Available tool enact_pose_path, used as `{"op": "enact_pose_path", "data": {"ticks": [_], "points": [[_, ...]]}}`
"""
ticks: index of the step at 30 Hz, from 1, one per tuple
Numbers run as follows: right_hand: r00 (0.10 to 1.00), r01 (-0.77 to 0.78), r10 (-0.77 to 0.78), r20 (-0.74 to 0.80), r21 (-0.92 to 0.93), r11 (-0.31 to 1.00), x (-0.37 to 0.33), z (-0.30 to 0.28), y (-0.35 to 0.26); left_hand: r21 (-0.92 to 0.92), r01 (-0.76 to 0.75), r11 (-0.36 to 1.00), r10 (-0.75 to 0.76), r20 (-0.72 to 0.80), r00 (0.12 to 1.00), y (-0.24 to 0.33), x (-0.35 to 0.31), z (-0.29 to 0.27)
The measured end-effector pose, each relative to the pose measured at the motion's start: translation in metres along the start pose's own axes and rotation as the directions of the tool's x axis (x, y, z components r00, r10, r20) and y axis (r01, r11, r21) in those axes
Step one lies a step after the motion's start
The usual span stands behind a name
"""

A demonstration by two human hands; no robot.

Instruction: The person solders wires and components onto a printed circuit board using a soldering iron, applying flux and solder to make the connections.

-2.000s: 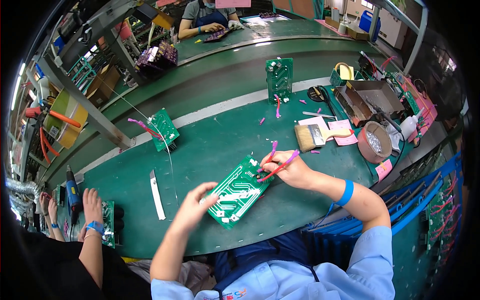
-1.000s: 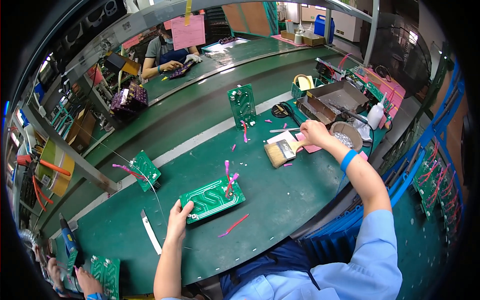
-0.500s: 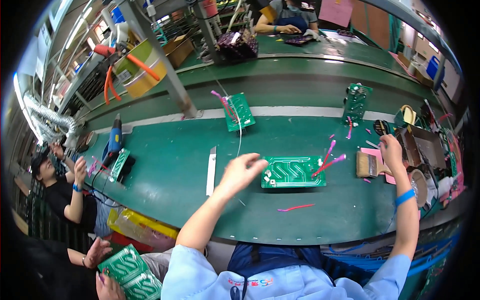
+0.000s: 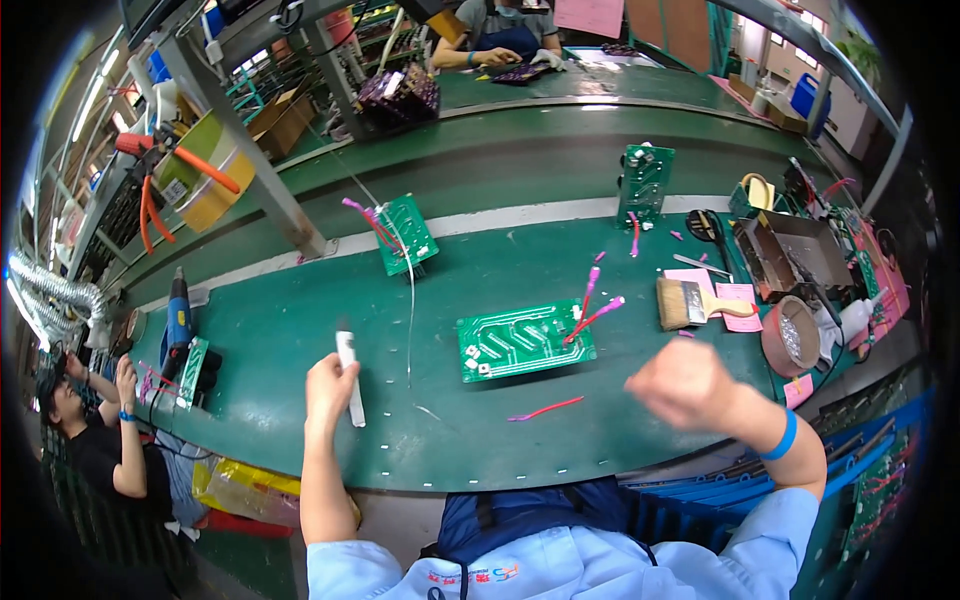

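Note:
My left hand (image 4: 330, 390) has its thumb and fingers closed on a narrow white strip (image 4: 356, 405) at the left of the green bench. My right hand (image 4: 688, 385) is over the bench at the right, blurred, with its fingers curled in. What it may hold is hidden. Between the hands lies a green circuit board (image 4: 525, 342), with red wires (image 4: 590, 318) in purple sleeves rising from its right end. In front of the board is a loose red wire (image 4: 550, 408). A thin white cord (image 4: 411, 320) hangs down beside the white strip.
A paintbrush (image 4: 685, 303), tweezers (image 4: 702, 264), a round tub (image 4: 790, 335) and an open box (image 4: 800, 245) crowd the right. Other boards stand at the back left (image 4: 405, 235) and back right (image 4: 645, 185). Co-workers sit at far left and across the bench.
My left hand has moved left and closed on the white strip. My right hand has come away from the tools at the right, nearer to me. The whole view has turned right.

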State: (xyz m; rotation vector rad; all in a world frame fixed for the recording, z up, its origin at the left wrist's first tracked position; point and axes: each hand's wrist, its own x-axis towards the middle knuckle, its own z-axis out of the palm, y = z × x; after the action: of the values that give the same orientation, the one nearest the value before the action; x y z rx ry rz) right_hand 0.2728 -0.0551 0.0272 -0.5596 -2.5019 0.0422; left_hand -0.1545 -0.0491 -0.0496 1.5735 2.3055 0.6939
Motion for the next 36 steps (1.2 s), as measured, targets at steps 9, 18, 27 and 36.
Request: {"op": "enact_pose_path", "data": {"ticks": [9, 18, 27, 36], "points": [[0.798, -0.585, 0.236, 0.554, 0.807, 0.083, 0.007, 0.05, -0.045, -0.776, 0.108, 0.621, 0.619, 0.57, 0.541, 0.151, -0.085, 0.02], [0.601, -0.564, 0.759, 0.25, 0.806, 0.181, -0.027, 0.003, -0.021, -0.306, -0.527, 0.793, 0.485, -0.208, 0.849, 0.127, -0.022, 0.049], [0.36, -0.654, 0.831, 0.424, 0.75, -0.099, -0.02, 0.005, 0.037, -0.86, 0.38, 0.341, 0.186, 0.458, 0.869, 0.118, -0.012, 0.1], [0.429, -0.541, 0.861, 0.274, 0.841, 0.001, 0.002, 0.022, 0.054, -0.893, 0.233, 0.385, 0.31, 0.363, 0.879, 0.164, -0.017, 0.076]]}}
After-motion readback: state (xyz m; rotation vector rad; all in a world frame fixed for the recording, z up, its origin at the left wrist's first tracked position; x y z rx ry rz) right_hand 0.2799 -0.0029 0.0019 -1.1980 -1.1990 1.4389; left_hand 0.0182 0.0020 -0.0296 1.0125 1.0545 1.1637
